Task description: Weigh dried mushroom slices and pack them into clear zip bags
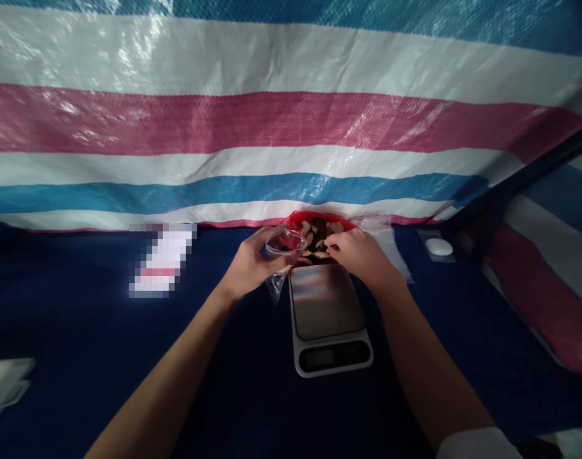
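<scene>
Red plastic bag [298, 218], mouth open, full of pale and dark slices [318, 237], sits between the two hands, just beyond the kitchen scale [327, 303]. Left hand [252, 258] wraps a transparent cup [285, 242], thumb on the near side, fingers behind. Right hand [360, 252]: fingertips drawn narrow, down at the slices; from where I stand, can't tell if a slice is pinched. Key relation: the cup lies left of the right hand, across the bag mouth, so the slices fall between right fingertips and cup rim. Right hand is the nearer one to the slices; left is just beside them, at the bag's left edge. Cup's mouth points up, ring showing towards the wearer; its long axis looks roughly upright, exact lean unclear. Bag mouth faces up and towards the wearer, wider from hand to hand than front to back; slices lie every which way. A see-through plastic corner hangs below the left hand, owner unclear. Scale: nearer the wearer than both hands, long axis running away from the wearer, display end closest, no reading legible. Right of the right hand, partly behind it: a flat translucent bag [391, 245], then a white oval item [438, 247] farther right. Left of the left hand, well apart: a pixelated sheet [162, 262] on the dark blue worktop [104, 357].
</scene>
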